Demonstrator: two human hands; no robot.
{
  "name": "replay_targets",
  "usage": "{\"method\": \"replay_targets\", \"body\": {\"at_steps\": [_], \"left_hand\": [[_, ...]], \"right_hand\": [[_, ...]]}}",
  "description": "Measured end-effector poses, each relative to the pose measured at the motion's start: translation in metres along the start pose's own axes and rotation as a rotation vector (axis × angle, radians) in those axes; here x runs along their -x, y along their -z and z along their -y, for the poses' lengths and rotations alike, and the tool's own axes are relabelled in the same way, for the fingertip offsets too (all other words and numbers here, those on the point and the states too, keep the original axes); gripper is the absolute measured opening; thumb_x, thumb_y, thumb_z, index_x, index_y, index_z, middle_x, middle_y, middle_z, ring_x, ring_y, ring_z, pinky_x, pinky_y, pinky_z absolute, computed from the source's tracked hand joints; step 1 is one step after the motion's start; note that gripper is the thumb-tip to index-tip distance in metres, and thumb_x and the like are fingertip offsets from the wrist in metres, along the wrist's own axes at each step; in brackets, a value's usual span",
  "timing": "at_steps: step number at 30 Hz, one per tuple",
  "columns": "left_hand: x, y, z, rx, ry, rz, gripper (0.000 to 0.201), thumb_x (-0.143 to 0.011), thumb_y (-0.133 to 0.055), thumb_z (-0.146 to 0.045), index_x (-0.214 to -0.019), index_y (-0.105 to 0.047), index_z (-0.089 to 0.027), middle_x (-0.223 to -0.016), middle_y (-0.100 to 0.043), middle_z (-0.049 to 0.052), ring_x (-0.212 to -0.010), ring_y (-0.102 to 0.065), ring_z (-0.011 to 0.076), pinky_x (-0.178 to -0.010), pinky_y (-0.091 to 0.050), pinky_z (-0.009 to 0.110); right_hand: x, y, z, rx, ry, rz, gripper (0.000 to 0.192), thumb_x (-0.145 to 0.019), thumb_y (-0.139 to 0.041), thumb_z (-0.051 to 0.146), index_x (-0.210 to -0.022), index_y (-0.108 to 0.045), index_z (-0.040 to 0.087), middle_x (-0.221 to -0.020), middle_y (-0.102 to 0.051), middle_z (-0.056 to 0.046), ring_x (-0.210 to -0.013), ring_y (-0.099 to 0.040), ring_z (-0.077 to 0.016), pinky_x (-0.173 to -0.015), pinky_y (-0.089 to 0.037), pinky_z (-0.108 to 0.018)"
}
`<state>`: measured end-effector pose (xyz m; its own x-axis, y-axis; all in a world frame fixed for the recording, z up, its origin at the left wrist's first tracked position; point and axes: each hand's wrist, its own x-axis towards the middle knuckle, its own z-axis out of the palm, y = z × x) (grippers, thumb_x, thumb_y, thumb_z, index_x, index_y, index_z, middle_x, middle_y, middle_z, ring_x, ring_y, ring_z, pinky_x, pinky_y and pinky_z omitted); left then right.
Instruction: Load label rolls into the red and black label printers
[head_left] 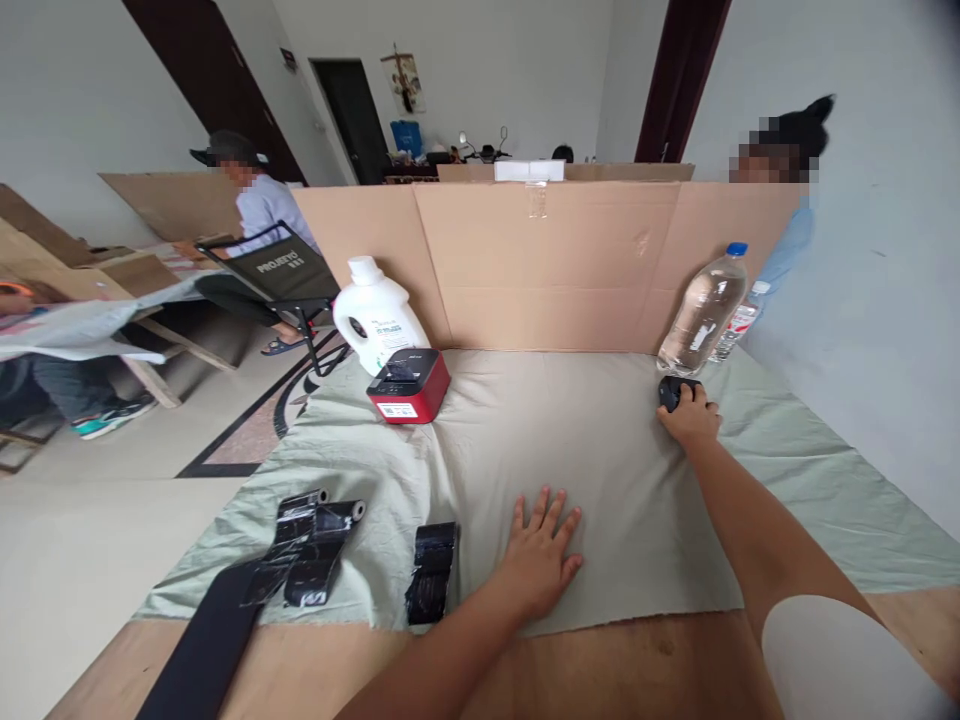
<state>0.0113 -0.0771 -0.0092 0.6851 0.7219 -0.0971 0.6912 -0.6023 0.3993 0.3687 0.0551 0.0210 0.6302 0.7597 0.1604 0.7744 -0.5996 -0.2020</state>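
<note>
My left hand (538,565): palm down on the cloth (600,450), fingers spread wide, holding nothing.
My right hand (691,415): reached out far to the right, fingers curled over a black object.
Black object (670,391): under my right fingers on the cloth, just in front of the big bottle (701,315); mostly covered, so I cannot tell exactly what it is.
Small bottle (741,322): beside the big one, partly behind it.
Red device (409,390): left of centre, in front of the white jug (381,318).
Black strip (433,572): on the cloth, left of my left hand.
Black rolls (319,545): farther left, near the edge.
Cardboard (544,270): upright along the far side.
Tabletop (637,660): bare wood along my side, cloth over the rest.
</note>
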Motion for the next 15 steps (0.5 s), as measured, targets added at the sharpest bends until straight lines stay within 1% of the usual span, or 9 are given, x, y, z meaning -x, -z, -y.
{"method": "replay_targets", "body": {"at_steps": [2,4,5,6,8,10,11,13,15], "left_hand": [[0.014,0.008,0.003,0.052,-0.064,0.107,0.071,-0.090,-0.048,-0.058,-0.152,-0.033,-0.028,-0.164,-0.014,0.010,-0.150,-0.002,0.0397,-0.114,-0.001,0.069],[0.023,0.024,0.018,0.177,-0.168,0.179,0.071,-0.082,-0.059,-0.059,-0.145,-0.045,-0.029,-0.160,-0.029,0.009,-0.148,-0.018,0.0396,-0.116,-0.015,0.063],[0.025,0.037,0.031,0.263,-0.185,0.145,0.064,-0.081,-0.061,-0.057,-0.139,-0.052,-0.030,-0.154,-0.040,0.009,-0.144,-0.032,0.0365,-0.116,-0.025,0.057],[0.025,0.052,0.048,0.352,-0.171,0.061,0.056,-0.082,-0.062,-0.053,-0.133,-0.057,-0.029,-0.147,-0.050,0.008,-0.136,-0.045,0.0316,-0.113,-0.034,0.049],[0.019,0.086,0.094,0.471,0.071,-0.335,0.038,-0.088,-0.055,-0.044,-0.120,-0.064,-0.025,-0.129,-0.062,0.008,-0.119,-0.058,0.0260,-0.106,-0.042,0.041],[0.010,0.123,0.147,0.467,0.387,-0.756,0.031,-0.088,-0.054,-0.035,-0.112,-0.065,-0.019,-0.122,-0.063,0.012,-0.121,-0.054,0.0285,-0.109,-0.039,0.044],[0.005,0.140,0.172,0.476,0.532,-0.919,0.030,-0.088,-0.052,-0.031,-0.112,-0.063,-0.016,-0.122,-0.062,0.014,-0.126,-0.050,0.0296,-0.111,-0.035,0.045],[-0.003,0.167,0.217,0.569,0.714,-1.094,0.033,-0.089,-0.051,-0.027,-0.119,-0.058,-0.014,-0.132,-0.055,0.016,-0.136,-0.038,0.0291,-0.117,-0.025,0.044],[-0.009,0.183,0.249,0.689,0.774,-1.100,0.037,-0.090,-0.050,-0.028,-0.124,-0.054,-0.014,-0.139,-0.051,0.016,-0.140,-0.035,0.0285,-0.118,-0.024,0.043]], "right_hand": [[0.002,0.004,0.014,0.051,-0.032,0.018,0.074,-0.083,-0.053,0.046,-0.146,-0.036,0.011,-0.156,-0.026,-0.024,-0.138,-0.029,-0.0462,-0.105,-0.029,-0.060],[0.005,0.007,0.038,0.078,0.046,-0.015,0.073,-0.084,-0.054,0.042,-0.145,-0.037,0.007,-0.157,-0.024,-0.025,-0.143,-0.019,-0.0467,-0.109,-0.022,-0.062],[0.009,0.008,0.055,0.064,0.133,-0.024,0.071,-0.085,-0.054,0.040,-0.145,-0.037,0.007,-0.157,-0.024,-0.025,-0.145,-0.017,-0.0455,-0.111,-0.021,-0.062],[0.015,0.008,0.074,0.025,0.234,-0.010,0.068,-0.085,-0.053,0.038,-0.145,-0.038,0.008,-0.157,-0.026,-0.023,-0.145,-0.018,-0.0436,-0.112,-0.020,-0.061],[0.034,0.006,0.120,-0.122,0.420,0.112,0.064,-0.085,-0.055,0.035,-0.143,-0.041,0.011,-0.155,-0.032,-0.021,-0.145,-0.024,-0.0400,-0.114,-0.021,-0.059],[0.062,0.001,0.171,-0.358,0.528,0.299,0.067,-0.081,-0.062,0.032,-0.142,-0.044,0.013,-0.155,-0.033,-0.020,-0.145,-0.026,-0.0387,-0.117,-0.020,-0.057],[0.077,-0.003,0.197,-0.506,0.586,0.392,0.069,-0.079,-0.065,0.029,-0.142,-0.044,0.014,-0.156,-0.032,-0.019,-0.146,-0.025,-0.0384,-0.119,-0.017,-0.057],[0.108,-0.011,0.247,-0.604,0.684,0.476,0.071,-0.075,-0.070,0.029,-0.141,-0.047,0.021,-0.155,-0.037,-0.013,-0.145,-0.031,-0.0329,-0.120,-0.022,-0.050],[0.135,-0.021,0.289,-0.693,0.752,0.541,0.074,-0.073,-0.073,0.032,-0.142,-0.046,0.023,-0.154,-0.039,-0.010,-0.144,-0.034,-0.0284,-0.121,-0.025,-0.043]]}}
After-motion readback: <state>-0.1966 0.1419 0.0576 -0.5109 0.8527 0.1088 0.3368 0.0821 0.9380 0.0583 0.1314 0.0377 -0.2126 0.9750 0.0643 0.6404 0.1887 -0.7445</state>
